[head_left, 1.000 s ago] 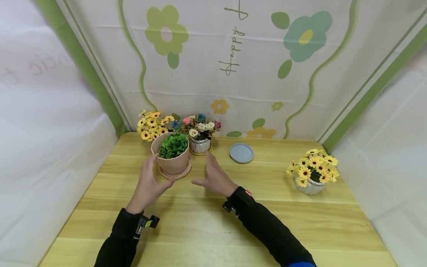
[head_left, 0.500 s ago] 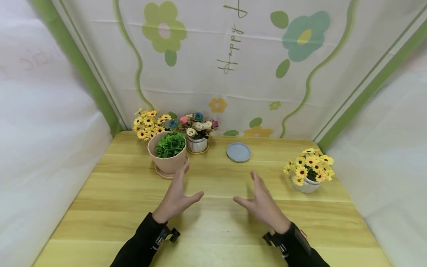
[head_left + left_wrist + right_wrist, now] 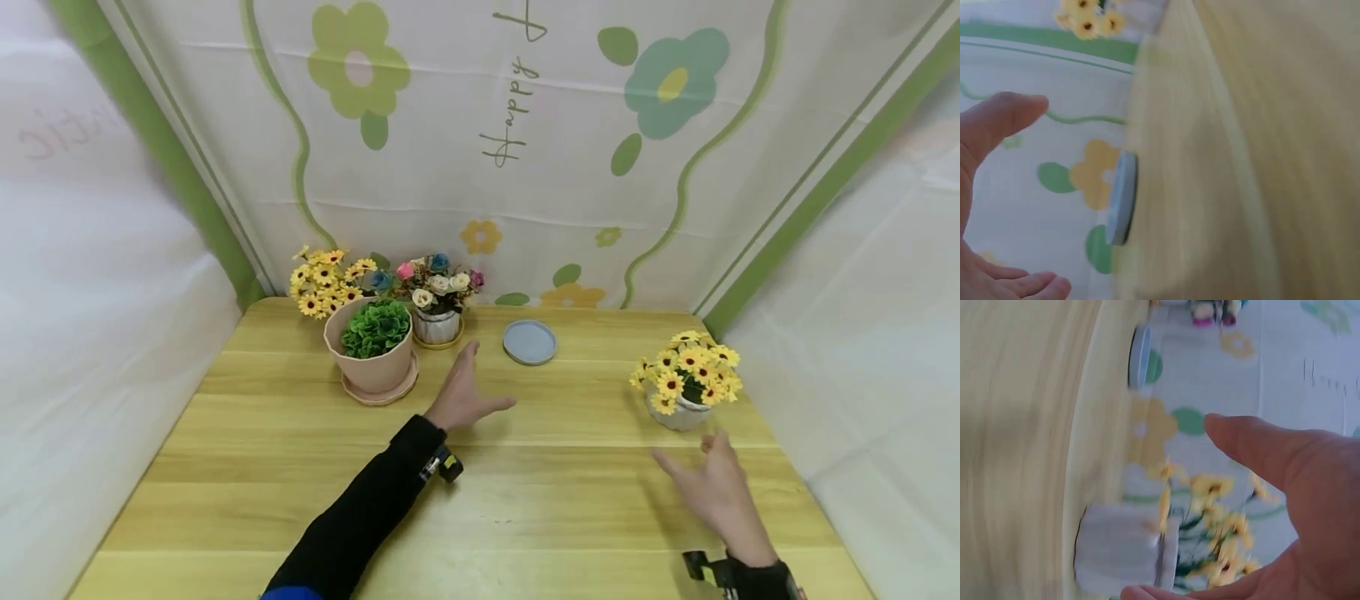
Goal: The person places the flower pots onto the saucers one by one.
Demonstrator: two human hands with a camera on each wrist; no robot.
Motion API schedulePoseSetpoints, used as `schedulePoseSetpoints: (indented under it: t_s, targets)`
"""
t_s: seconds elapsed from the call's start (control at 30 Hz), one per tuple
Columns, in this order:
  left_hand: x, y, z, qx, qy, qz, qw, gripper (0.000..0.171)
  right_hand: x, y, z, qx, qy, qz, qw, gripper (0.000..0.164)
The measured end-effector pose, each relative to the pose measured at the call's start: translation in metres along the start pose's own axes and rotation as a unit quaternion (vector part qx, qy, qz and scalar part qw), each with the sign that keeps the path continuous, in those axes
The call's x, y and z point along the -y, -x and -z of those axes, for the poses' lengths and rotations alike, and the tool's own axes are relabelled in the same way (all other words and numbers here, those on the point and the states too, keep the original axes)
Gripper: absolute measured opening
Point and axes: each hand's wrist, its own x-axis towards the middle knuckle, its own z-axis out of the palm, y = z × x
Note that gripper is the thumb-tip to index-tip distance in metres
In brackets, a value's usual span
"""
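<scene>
My left hand [image 3: 462, 396] is over the table with thumb and fingers spread apart, holding nothing. Beyond its fingertips lies a round blue-grey saucer [image 3: 529, 342], which the left wrist view shows edge-on as a low saucer [image 3: 1122, 199]. My right hand [image 3: 712, 492] is at the right, also spread and holding nothing, just in front of a white pot of yellow daisies [image 3: 681, 412]. In the right wrist view, the thumb and fingers stand on either side of this white pot [image 3: 1119, 550], and the lower fingertips overlap its edge.
At the back left, a pink pot [image 3: 371, 372] of green foliage stands on a pink saucer [image 3: 382, 397]. Behind it are more yellow daisies [image 3: 324, 279] and a white pot of mixed roses [image 3: 437, 327]. Fabric walls [image 3: 420, 158] enclose the wooden table [image 3: 480, 517].
My left hand has moved from beside the pink pot rightward toward the blue-grey saucer. My right hand has swung from the middle to the daisy pot at the right.
</scene>
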Motion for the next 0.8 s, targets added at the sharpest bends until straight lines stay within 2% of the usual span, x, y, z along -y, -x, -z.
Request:
schedulePoseSetpoints:
  t_s: [0.07,0.2,0.4,0.53,0.6,0.63,0.67,0.8]
  targets:
    - [0.003,-0.015,-0.005,0.002,-0.009,0.003,1.0,0.116,-0.01,-0.009,0.01,-0.005,-0.013,-0.021,1.0,0.14]
    - [0.008,-0.042,-0.015,0.006,-0.023,0.007,0.9997,0.118,-0.027,-0.03,0.017,-0.025,-0.048,-0.024,0.998,0.142]
    - [0.011,-0.075,-0.02,-0.008,-0.062,0.021,0.9978,0.121,-0.045,-0.059,0.006,-0.024,-0.115,-0.007,0.993,0.142]
    - [0.02,-0.095,-0.019,-0.006,-0.055,0.031,0.998,0.125,-0.044,-0.072,-0.004,-0.028,-0.151,0.01,0.988,0.141]
    - [0.028,-0.104,-0.02,0.006,-0.049,0.041,0.998,0.129,-0.042,-0.076,-0.009,-0.037,-0.176,0.015,0.984,0.139]
    - [0.039,-0.111,-0.024,0.007,-0.057,0.03,0.9979,0.132,-0.041,-0.078,-0.013,-0.044,-0.191,0.016,0.98,0.136]
    - [0.044,-0.115,-0.025,0.014,-0.058,0.037,0.9975,0.135,-0.04,-0.08,-0.016,-0.051,-0.209,0.019,0.977,0.132]
    - [0.052,-0.123,-0.025,0.035,-0.067,0.066,0.9949,0.139,-0.034,-0.088,-0.029,-0.084,-0.26,0.049,0.961,0.121]
